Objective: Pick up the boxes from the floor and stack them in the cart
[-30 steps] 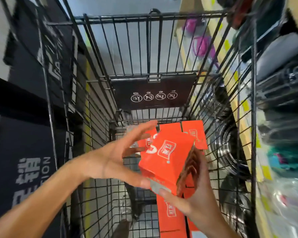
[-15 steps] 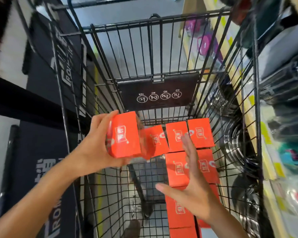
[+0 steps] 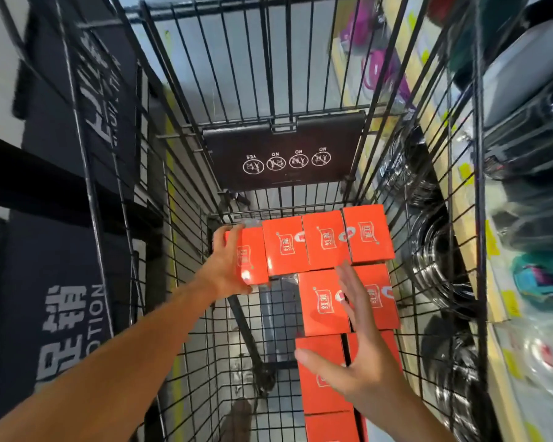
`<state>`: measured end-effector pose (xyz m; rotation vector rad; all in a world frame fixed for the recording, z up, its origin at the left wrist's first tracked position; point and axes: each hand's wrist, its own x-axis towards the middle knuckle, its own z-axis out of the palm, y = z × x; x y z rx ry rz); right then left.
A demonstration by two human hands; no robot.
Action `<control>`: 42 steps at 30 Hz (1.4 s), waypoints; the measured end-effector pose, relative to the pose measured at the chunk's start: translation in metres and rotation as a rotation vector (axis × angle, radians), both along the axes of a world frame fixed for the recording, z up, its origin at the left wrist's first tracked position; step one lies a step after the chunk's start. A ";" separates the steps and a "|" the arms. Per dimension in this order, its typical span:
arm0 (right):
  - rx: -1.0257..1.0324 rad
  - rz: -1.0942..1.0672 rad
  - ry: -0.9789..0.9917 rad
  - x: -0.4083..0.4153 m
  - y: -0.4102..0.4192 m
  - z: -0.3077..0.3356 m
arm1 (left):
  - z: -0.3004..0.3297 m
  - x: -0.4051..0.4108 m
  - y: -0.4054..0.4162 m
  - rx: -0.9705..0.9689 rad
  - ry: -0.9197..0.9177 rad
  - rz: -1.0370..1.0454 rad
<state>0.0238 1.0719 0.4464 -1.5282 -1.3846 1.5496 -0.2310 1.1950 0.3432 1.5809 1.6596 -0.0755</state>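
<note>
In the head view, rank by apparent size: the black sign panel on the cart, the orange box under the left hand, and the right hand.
1. Sign panel, clearly largest.
2. Right hand, though it is nearer the camera, so its size is inflated.
3. Orange box gripped by the left hand, partly covered and farther away.

Left hand [image 3: 227, 266] gripping orange box [image 3: 251, 255] in wire cart [image 3: 186, 199], apparently beside three others, right hand [image 3: 361, 355] spread open
</note>
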 end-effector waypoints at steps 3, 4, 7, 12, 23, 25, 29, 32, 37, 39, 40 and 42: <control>-0.058 0.005 -0.015 0.000 -0.006 0.000 | 0.001 0.003 0.001 -0.005 0.000 -0.015; -0.050 0.009 -0.015 -0.001 -0.007 -0.001 | 0.004 0.007 0.002 -0.010 0.036 -0.024; -0.025 0.021 -0.065 -0.002 -0.007 0.009 | 0.021 0.019 0.002 0.008 0.088 -0.030; 0.004 -0.035 -0.156 -0.004 0.004 0.041 | 0.082 0.010 -0.018 0.162 -0.063 -0.101; 0.129 -0.180 -0.417 -0.004 -0.020 0.198 | 0.286 -0.005 -0.020 0.375 -0.220 -0.441; 0.153 -0.181 -0.480 0.001 -0.035 0.228 | 0.324 0.006 -0.019 0.466 -0.241 -0.574; 0.195 -0.186 -0.595 0.016 -0.074 0.292 | 0.388 0.023 -0.030 0.608 -0.279 -0.815; 0.240 -0.276 -0.674 0.032 -0.111 0.326 | 0.422 0.041 -0.050 0.755 -0.305 -0.927; 0.258 -0.395 -0.739 0.053 -0.195 0.361 | 0.470 0.076 -0.106 0.883 -0.312 -1.049; 0.265 -0.452 -0.770 0.062 -0.236 0.372 | 0.488 0.091 -0.135 0.921 -0.314 -1.091; 0.262 -0.482 -0.785 0.068 -0.262 0.379 | 0.497 0.102 -0.154 0.934 -0.324 -1.121; 0.255 -0.514 -0.819 0.078 -0.314 0.397 | 0.515 0.125 -0.195 0.934 -0.348 -1.186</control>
